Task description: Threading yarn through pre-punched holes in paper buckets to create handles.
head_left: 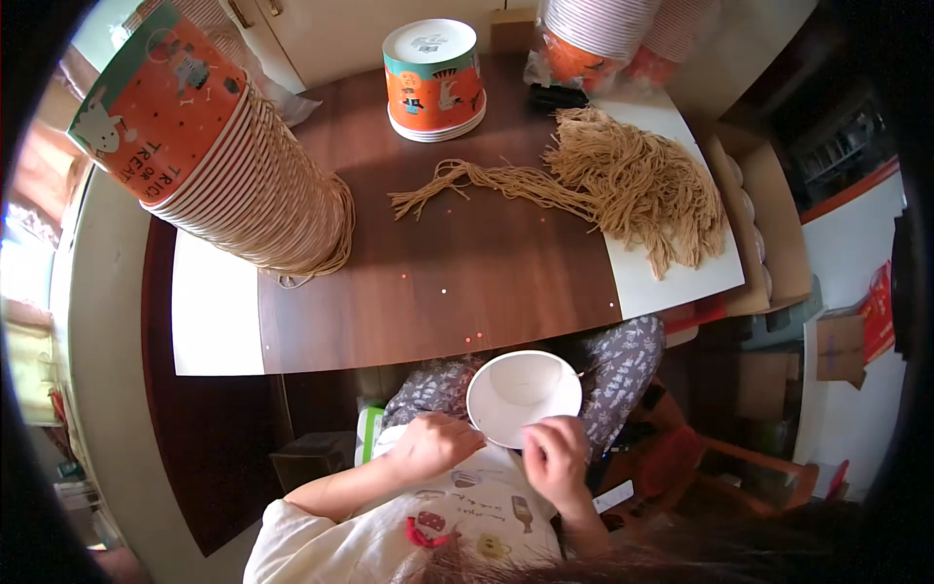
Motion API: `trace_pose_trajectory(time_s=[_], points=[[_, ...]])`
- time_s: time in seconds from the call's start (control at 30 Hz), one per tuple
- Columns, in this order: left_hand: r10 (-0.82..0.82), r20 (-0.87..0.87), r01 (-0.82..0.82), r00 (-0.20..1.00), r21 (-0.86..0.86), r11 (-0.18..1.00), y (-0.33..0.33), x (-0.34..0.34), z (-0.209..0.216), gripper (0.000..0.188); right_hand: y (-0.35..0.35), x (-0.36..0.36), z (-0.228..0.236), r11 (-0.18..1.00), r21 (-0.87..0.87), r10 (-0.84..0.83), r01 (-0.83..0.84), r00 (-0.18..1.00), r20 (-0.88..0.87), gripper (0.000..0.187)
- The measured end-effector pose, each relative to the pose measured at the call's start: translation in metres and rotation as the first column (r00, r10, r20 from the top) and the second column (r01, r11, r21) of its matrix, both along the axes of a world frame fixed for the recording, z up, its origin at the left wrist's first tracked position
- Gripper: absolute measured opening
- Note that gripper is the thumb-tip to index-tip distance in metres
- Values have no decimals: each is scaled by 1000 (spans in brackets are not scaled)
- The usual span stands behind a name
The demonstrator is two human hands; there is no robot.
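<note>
A paper bucket (516, 384) with a white inside rests on my lap, its mouth facing up at me. My left hand (438, 446) is closed beside the near left of its rim, with the fingertips close to the edge. By the near right of the rim, my right hand (556, 456) is curled with thumb and fingers drawn together. Anything pinched in either hand is too small or hidden to make out. A bit of cord (581, 374) seems to stick out at the bucket's right side.
A tall leaning stack of orange printed buckets (263, 185) with cord handles stands on the table's left. Upside-down buckets (435, 92) sit at the back. A heap of tan cords (637, 185) lies right, near plastic-wrapped buckets (593, 39). A cardboard box (778, 224) stands beyond the table's right edge.
</note>
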State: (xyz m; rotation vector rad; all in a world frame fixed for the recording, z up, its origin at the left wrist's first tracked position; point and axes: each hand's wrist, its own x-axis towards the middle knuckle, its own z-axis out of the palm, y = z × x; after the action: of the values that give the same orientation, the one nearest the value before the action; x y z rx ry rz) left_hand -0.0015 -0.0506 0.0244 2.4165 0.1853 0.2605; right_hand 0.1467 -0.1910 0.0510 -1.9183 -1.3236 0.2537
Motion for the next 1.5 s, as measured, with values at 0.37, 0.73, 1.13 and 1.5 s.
trace_pose_trajectory(time_s=[0.37, 0.73, 1.13, 1.5], points=[[-21, -33, 21, 999, 5, 1000, 5, -11, 12, 12, 12, -18, -34, 892, -122, 187, -436, 599, -779, 21], [290, -282, -378, 915, -344, 859, -12, -21, -64, 21, 17, -3, -67, 945, -276, 17, -174, 871, -491, 7], [127, -513, -528, 849, -811, 251, -27, -18, -102, 17, 22, -4, -92, 908, -359, 62, -217, 916, -397, 5], [80, -505, -506, 859, -817, 276, -24, -13, -90, 17, 22, -6, -99, 925, -316, 72, -212, 913, -402, 8]])
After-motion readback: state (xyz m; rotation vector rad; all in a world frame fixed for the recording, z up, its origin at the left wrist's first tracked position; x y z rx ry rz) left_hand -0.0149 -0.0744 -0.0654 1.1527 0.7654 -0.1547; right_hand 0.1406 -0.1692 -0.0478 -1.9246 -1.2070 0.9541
